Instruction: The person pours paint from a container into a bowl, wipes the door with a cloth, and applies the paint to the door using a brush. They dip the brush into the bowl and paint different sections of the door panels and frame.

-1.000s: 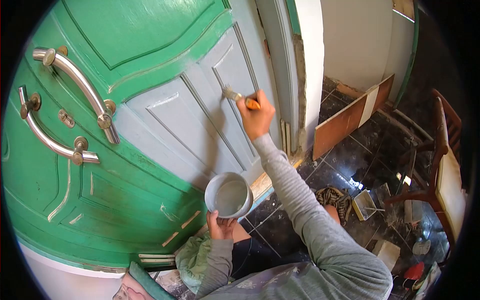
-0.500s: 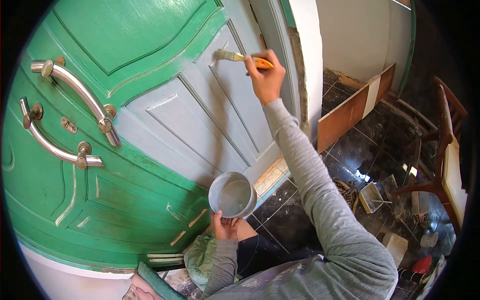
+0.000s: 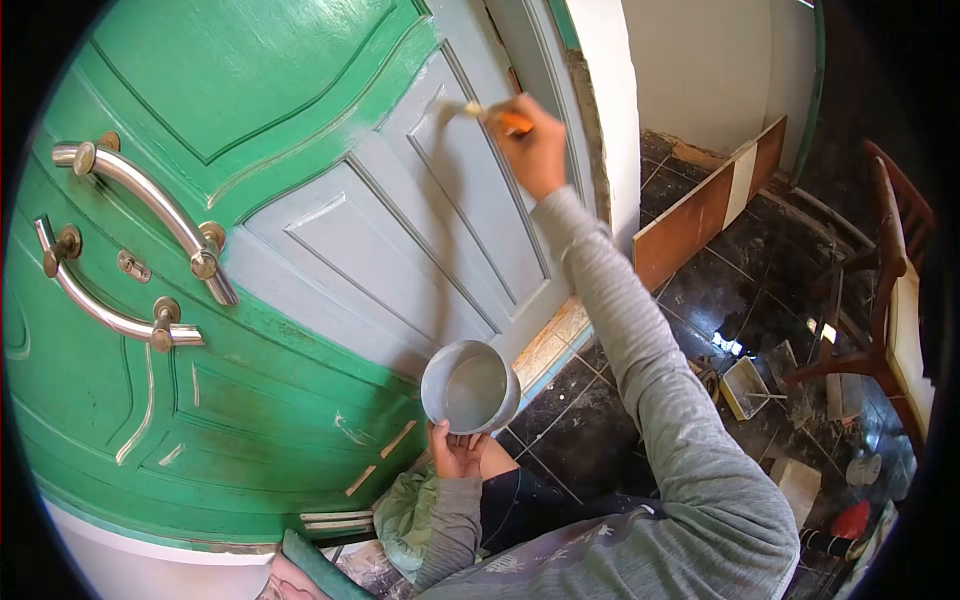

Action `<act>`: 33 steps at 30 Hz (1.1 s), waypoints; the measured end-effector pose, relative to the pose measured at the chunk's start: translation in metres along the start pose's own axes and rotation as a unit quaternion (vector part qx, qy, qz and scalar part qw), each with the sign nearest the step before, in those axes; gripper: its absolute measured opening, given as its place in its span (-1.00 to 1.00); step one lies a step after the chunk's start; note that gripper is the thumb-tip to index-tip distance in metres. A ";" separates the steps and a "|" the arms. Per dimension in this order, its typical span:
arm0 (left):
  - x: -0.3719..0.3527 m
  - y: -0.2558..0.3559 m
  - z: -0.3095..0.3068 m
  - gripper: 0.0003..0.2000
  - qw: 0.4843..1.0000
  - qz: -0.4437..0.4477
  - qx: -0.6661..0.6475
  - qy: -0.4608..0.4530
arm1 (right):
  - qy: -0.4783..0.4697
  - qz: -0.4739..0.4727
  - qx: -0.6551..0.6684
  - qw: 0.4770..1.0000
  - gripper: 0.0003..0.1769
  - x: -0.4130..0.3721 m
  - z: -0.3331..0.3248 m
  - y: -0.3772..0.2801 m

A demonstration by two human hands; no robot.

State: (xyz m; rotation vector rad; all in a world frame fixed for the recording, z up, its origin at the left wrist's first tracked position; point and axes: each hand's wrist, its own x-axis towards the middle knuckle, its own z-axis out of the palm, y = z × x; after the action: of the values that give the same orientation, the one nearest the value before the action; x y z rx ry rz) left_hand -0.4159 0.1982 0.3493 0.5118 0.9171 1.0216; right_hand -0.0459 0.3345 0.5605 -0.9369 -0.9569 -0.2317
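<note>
My right hand (image 3: 535,148) grips a paintbrush (image 3: 490,115) with an orange handle, its bristles pressed against the grey-painted panel (image 3: 440,220) of a green door (image 3: 250,80). My left hand (image 3: 455,452) holds a small metal pot (image 3: 468,386) of grey paint from below, close to the door's lower part. Both arms wear grey sleeves. Two chrome pull handles (image 3: 150,215) sit on the green part of the door at the left.
A board (image 3: 700,215) leans against the white wall at the right. A wooden chair (image 3: 895,280) stands at the far right on dark glossy tiles. A small tray (image 3: 745,385) and scattered debris lie on the floor. A green cloth (image 3: 400,515) lies by my knee.
My right hand swept the brush from the middle of the grey panel up to its top edge, then turned it slightly. The pot in my left hand stayed nearly still.
</note>
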 end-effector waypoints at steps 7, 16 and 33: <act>-0.001 -0.002 0.005 -0.30 1.000 0.000 0.022 -0.005 | -0.137 -0.234 -0.123 0.955 -0.81 -0.029 0.002 -0.015; -0.006 0.005 0.006 -0.30 0.999 0.021 0.019 0.019 | 0.022 0.014 -0.025 0.999 -0.86 0.000 -0.002 -0.009; -0.014 0.010 0.001 -0.26 1.000 0.030 -0.004 0.007 | -0.022 -0.156 -0.082 0.984 -0.85 0.008 -0.001 -0.007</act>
State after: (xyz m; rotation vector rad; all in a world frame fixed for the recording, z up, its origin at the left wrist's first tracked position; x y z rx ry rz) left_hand -0.4227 0.1903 0.3630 0.5288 0.9151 1.0828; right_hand -0.0446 0.3314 0.5706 -0.9407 -1.1376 -0.5642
